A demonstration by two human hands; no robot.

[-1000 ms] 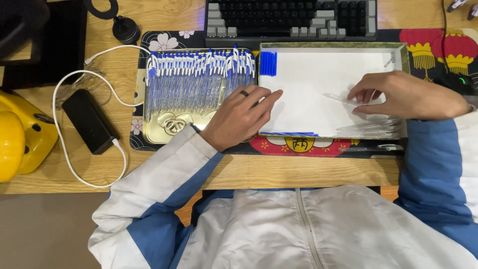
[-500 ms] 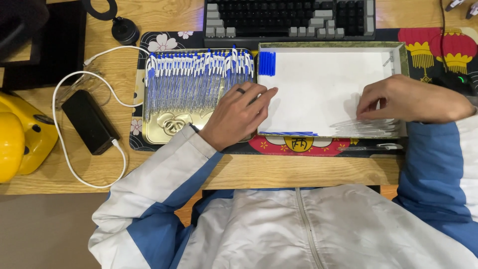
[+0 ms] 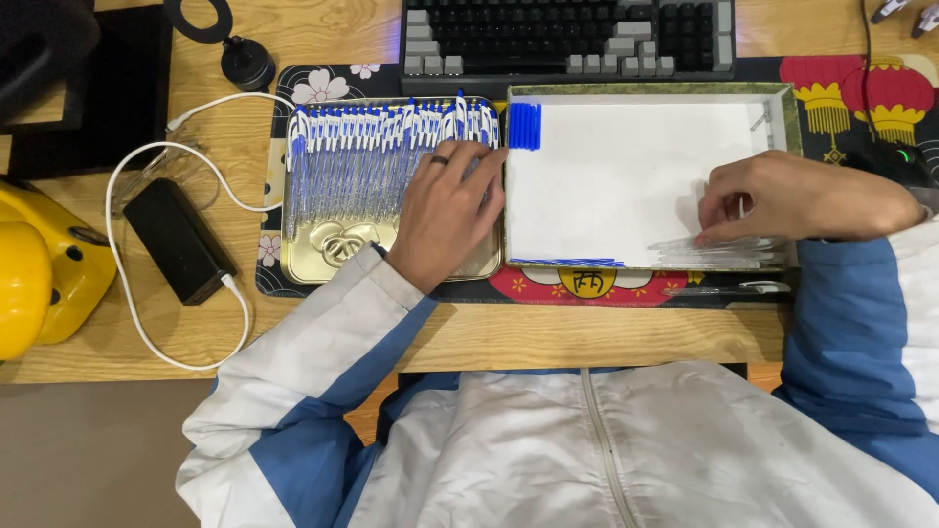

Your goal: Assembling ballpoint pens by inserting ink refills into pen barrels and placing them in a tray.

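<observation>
My left hand (image 3: pixel 450 210), a dark ring on one finger, lies flat with fingers apart on a row of blue-and-white pens (image 3: pixel 352 156) in a golden tin tray (image 3: pixel 333 264). Beside it on the right is a white-bottomed box tray (image 3: pixel 606 186). A small stack of blue caps (image 3: pixel 524 125) sits in that tray's top left corner, and thin blue refills (image 3: pixel 567 262) lie along its near edge. My right hand (image 3: pixel 782 200) is curled over a pile of clear pen barrels (image 3: pixel 729 254) in the tray's near right corner, fingertips pinching one.
A black keyboard (image 3: pixel 567 34) lies behind both trays on a patterned desk mat (image 3: pixel 841 88). At left are a black power bank (image 3: pixel 176 240) with a white cable (image 3: pixel 117 196) and a yellow object (image 3: pixel 34 269). A dark mouse (image 3: pixel 895 156) sits far right.
My left hand slid left from the white tray's edge onto the pens in the golden tray. My right hand dropped from mid-tray to the clear barrels at the near right corner.
</observation>
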